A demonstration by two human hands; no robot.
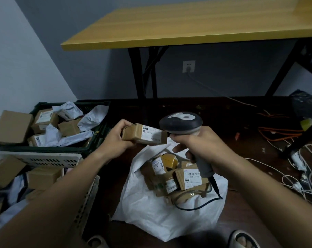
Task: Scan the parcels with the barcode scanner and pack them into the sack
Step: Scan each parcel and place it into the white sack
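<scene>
While gripped in L hand (pixel 116 138), box (pixel 144 134) beside scanner (pixel 181 123).

A yellow wood-topped desk (pixel 196 24) on black folding legs stands at 12 o'clock against a grey-blue wall (pixel 35 42) in dim light. A wall socket (pixel 188 66) sits beneath it; tangled cables (pixel 298 169) litter the dark floor (pixel 250 158) at 3 o'clock.

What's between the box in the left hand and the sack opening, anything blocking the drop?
Nothing visible blocks it. The box in the left hand hangs just above the open white sack. The scanner in the right hand sits beside the box; its cable trails across the mouth's right side.
</scene>
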